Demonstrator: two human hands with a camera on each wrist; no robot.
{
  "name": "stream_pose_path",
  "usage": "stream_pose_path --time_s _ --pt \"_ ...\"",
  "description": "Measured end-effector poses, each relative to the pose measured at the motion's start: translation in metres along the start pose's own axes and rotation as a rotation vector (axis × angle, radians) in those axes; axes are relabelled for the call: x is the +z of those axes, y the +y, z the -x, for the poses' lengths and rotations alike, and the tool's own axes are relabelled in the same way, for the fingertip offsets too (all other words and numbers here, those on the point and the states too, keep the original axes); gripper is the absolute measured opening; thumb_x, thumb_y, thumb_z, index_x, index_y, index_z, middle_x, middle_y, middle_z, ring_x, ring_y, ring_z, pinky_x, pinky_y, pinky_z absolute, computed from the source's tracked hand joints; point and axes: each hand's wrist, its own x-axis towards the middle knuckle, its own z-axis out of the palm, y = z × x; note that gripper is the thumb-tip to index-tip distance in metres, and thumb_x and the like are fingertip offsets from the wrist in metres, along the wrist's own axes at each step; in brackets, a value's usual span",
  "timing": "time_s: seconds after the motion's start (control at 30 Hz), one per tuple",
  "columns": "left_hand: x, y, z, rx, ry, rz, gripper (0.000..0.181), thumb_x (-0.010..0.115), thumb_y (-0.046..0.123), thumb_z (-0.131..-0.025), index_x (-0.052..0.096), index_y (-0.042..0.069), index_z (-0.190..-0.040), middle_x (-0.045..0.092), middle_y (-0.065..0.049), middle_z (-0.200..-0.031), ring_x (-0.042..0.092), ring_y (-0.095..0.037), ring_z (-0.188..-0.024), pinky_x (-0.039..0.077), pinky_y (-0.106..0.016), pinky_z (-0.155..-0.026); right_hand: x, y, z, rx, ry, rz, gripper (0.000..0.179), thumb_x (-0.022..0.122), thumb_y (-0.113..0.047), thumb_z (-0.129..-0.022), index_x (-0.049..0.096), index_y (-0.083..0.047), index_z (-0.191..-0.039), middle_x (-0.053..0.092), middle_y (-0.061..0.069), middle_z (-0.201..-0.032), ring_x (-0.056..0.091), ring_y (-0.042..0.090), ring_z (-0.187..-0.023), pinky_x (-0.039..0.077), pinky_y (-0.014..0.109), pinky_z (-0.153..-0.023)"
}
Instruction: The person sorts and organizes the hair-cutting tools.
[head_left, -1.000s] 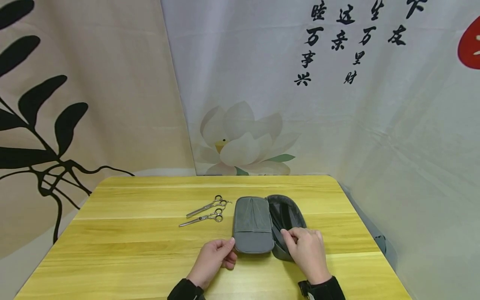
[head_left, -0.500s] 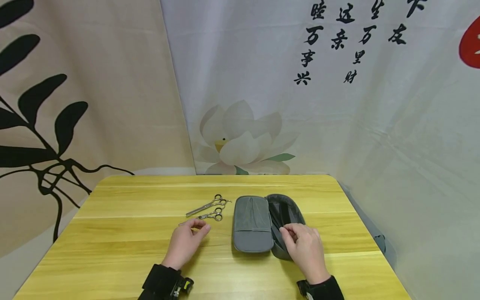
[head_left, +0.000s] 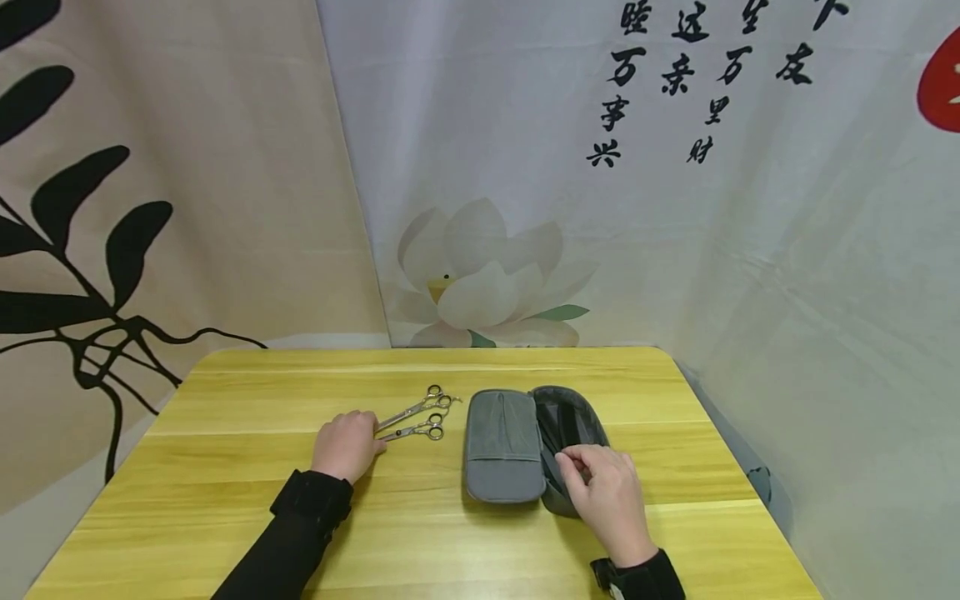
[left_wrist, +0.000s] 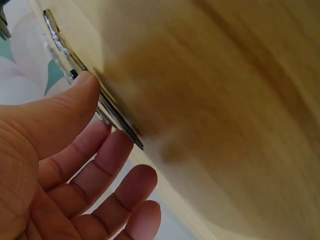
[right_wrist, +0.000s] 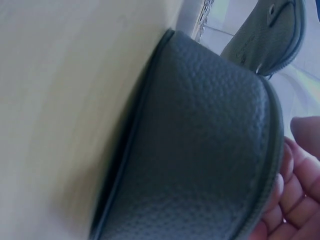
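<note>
Two pairs of silver hairdressing scissors lie on the table: the farther pair and the nearer pair, handles to the right. My left hand is at their blade ends and hides the nearer tips. In the left wrist view, the thumb and fingers of the left hand pinch a scissors blade, its tip showing past them. A grey zip case lies unfolded to the right. My right hand holds the rim of its dark, hollow half; curled fingers show at the zip edge in the right wrist view.
The yellow wood-grain table ends at a back edge against a hanging cloth printed with a lotus and writing. The case's flat half has a pocket on its inner face.
My left hand has left the case's lower left corner and moved left and away to the scissors' blades. The right hand stays at the case, which lies where it was.
</note>
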Motion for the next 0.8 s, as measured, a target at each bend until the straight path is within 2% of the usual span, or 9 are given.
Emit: stream_pose_path --time_s 0.27,0.5,0.63,0.8 --pt "0.0004 -0.0003 -0.0022 0.003 -0.045 0.006 0.028 0.092 0.022 -0.085 0.067 0.01 -0.081 0.067 -0.004 -0.074 0.063 -0.023 -0.065 0.053 -0.041 -0.059 0.0008 -0.0064 -0.0004 -0.077 0.034 -0.042 0.014 0.092 -0.015 -0.083 0.08 -0.018 -0.09 0.069 -0.01 -0.075 0.058 0.004 -0.068 0.047 0.032 -0.07" --pt "0.0034 0.0 -0.0022 -0.011 -0.059 0.041 0.028 0.09 0.024 -0.087 0.066 0.01 -0.081 0.065 -0.003 -0.074 0.06 -0.02 -0.064 0.051 -0.037 -0.057 0.0007 -0.009 0.0009 -0.084 0.021 -0.054 0.015 0.09 -0.012 -0.084 0.079 -0.019 -0.089 0.067 -0.013 -0.075 0.054 0.002 -0.068 0.044 0.03 -0.069" --pt "0.0043 0.0012 -0.0043 -0.027 -0.077 0.069 0.024 0.089 0.02 -0.088 0.069 0.008 -0.083 0.069 -0.004 -0.078 0.064 -0.022 -0.068 0.055 -0.039 -0.062 0.0016 -0.0089 0.0012 -0.094 0.029 -0.062 0.015 0.091 -0.012 -0.083 0.079 -0.019 -0.089 0.067 -0.013 -0.075 0.055 0.002 -0.068 0.044 0.03 -0.069" --pt "0.0049 0.0023 -0.007 -0.013 -0.108 0.016 0.02 0.087 0.016 -0.089 0.071 0.006 -0.084 0.073 -0.008 -0.08 0.068 -0.026 -0.072 0.058 -0.044 -0.064 0.0024 -0.0083 0.0014 -0.113 0.039 -0.068 0.015 0.091 -0.011 -0.083 0.079 -0.017 -0.089 0.067 -0.012 -0.075 0.055 0.002 -0.068 0.044 0.029 -0.069"
